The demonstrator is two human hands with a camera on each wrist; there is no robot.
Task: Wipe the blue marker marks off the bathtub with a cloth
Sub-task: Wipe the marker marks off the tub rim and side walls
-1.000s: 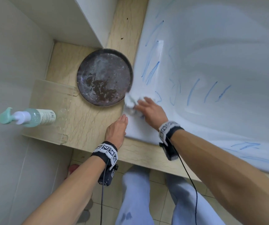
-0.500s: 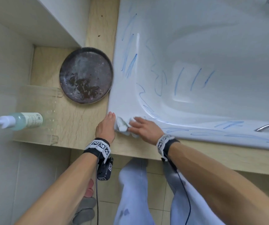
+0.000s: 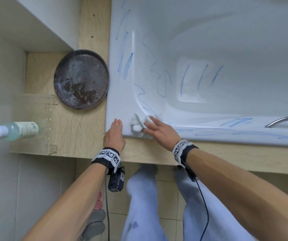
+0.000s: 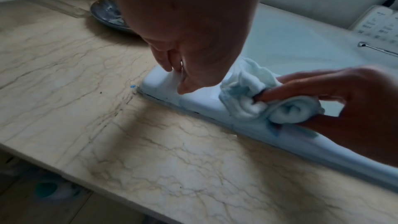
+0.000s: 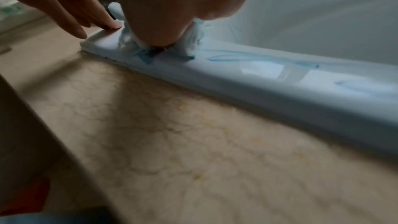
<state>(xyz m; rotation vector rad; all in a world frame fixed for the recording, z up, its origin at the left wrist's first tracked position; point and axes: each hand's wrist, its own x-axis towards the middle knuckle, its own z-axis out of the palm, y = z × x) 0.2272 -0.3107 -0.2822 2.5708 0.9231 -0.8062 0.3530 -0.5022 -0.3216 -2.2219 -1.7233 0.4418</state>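
Observation:
The white bathtub [image 3: 119,101] carries blue marker marks [image 3: 183,80] on its inner wall and more along the near rim [image 5: 237,57]. A crumpled white cloth [image 3: 136,122] [image 4: 247,91] [image 5: 127,43], stained blue, lies on the rim's near left corner. My right hand [image 3: 157,127] [image 4: 344,100] presses it down, gripping it between fingers and thumb. My left hand [image 3: 115,131] [image 4: 193,40] has straight fingers, and their tips rest on the rim corner just left of the cloth.
A dark round plate [image 3: 81,79] sits on the beige marble ledge [image 3: 79,133] against the tub's left edge. A pump bottle [image 3: 18,130] lies on a clear tray [image 3: 35,108] further left. A chrome handle [image 3: 284,120] rises from the rim at right.
My right hand has slid the cloth from the rim beside the plate down to the near corner. My left hand has moved from the ledge onto the rim corner.

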